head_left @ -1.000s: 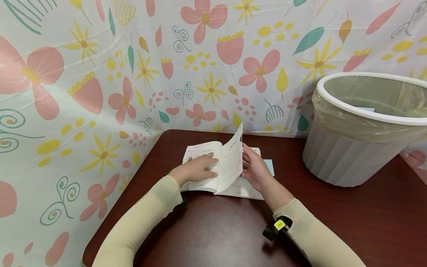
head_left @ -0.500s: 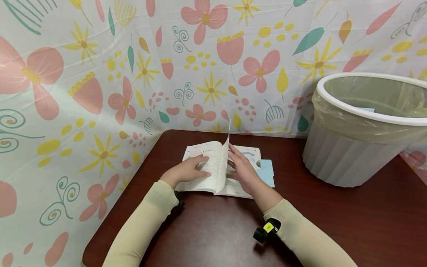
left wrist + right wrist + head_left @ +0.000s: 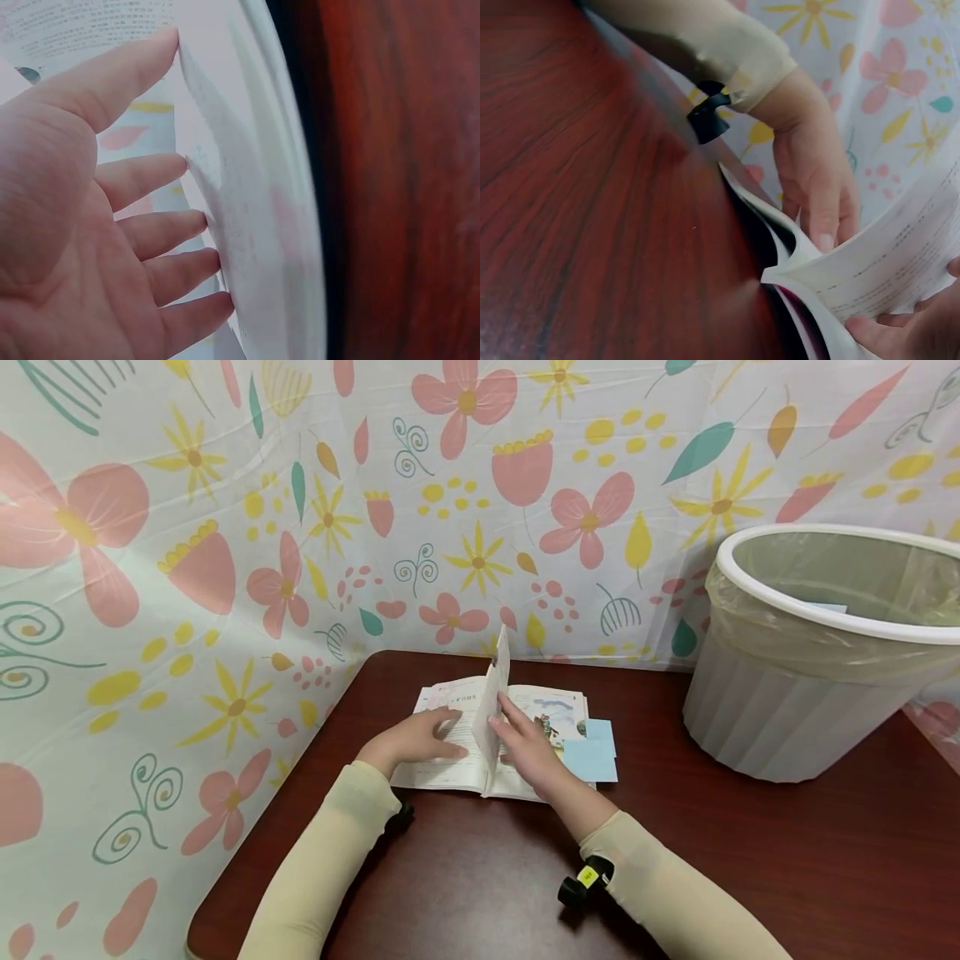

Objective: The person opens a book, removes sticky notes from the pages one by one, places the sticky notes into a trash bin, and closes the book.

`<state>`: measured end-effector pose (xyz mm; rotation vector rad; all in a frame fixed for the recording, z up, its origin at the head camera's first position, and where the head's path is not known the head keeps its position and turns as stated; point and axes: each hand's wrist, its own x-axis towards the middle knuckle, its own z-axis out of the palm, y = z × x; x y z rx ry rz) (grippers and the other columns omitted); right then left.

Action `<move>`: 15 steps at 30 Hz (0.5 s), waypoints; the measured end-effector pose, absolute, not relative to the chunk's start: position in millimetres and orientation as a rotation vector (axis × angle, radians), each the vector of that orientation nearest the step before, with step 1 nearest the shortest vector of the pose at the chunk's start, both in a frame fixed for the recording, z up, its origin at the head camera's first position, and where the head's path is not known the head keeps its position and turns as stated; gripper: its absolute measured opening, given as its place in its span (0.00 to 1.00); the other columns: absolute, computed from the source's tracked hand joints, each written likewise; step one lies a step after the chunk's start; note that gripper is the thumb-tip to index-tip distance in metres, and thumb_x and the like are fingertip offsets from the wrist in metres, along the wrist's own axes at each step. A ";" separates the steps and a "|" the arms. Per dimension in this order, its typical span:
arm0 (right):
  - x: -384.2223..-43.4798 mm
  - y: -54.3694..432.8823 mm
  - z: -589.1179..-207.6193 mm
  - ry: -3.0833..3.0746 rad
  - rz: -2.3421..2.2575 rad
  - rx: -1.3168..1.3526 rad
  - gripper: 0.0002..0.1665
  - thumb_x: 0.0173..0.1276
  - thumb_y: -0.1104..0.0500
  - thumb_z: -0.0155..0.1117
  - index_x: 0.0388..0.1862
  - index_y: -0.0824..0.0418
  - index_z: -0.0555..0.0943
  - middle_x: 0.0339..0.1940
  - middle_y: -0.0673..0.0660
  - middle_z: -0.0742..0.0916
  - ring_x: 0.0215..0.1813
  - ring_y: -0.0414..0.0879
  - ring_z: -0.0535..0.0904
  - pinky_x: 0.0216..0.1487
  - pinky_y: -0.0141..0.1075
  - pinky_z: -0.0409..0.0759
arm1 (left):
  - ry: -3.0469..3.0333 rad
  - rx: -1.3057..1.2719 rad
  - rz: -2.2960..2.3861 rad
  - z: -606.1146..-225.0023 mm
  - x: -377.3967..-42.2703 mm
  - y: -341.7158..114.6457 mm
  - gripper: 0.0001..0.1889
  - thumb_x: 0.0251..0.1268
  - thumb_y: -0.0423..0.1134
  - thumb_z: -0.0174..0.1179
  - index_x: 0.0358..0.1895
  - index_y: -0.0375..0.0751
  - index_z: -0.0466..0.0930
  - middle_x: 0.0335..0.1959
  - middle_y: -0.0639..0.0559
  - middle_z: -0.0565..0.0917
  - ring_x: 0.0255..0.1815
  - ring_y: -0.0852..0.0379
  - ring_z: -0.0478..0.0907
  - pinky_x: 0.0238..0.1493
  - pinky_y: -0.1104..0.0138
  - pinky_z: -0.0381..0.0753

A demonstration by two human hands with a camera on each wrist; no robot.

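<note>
left hand [image 3: 405, 743] loosely touches the book [image 3: 442, 774]; right hand [image 3: 534, 762], unclenched, rests against the upright page [image 3: 486, 714] between them, probably light, floppy, tearable: pinch its outer edge.

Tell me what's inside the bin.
The bin holds a liner and a pale blue piece, perhaps paper. The near rim hides the bottom and anything lower.

There is one open white-paged printed book [image 3: 442, 774], one ribbed grey bin [image 3: 750, 718] with a white rim, one red-brown wooden bench [image 3: 465, 877], two light-blue paper slips [image 3: 592, 762] (they overlap), two cream cloth sleeves [image 3: 322, 847], and two bare human grips, left grip [image 3: 408, 743] and right grip [image 3: 531, 756].
</note>
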<state>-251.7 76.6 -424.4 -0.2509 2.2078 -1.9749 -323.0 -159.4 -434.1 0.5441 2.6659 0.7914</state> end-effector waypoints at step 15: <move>-243.9 84.6 -429.7 2.558 -1.477 -0.524 0.40 0.81 0.37 0.50 0.85 0.36 0.51 0.86 0.54 0.60 0.84 0.59 0.58 0.81 0.60 0.59 | 2.659 0.540 0.844 -433.6 -323.2 -167.2 0.46 0.61 0.57 0.73 0.80 0.50 0.63 0.79 0.50 0.68 0.78 0.48 0.69 0.77 0.52 0.69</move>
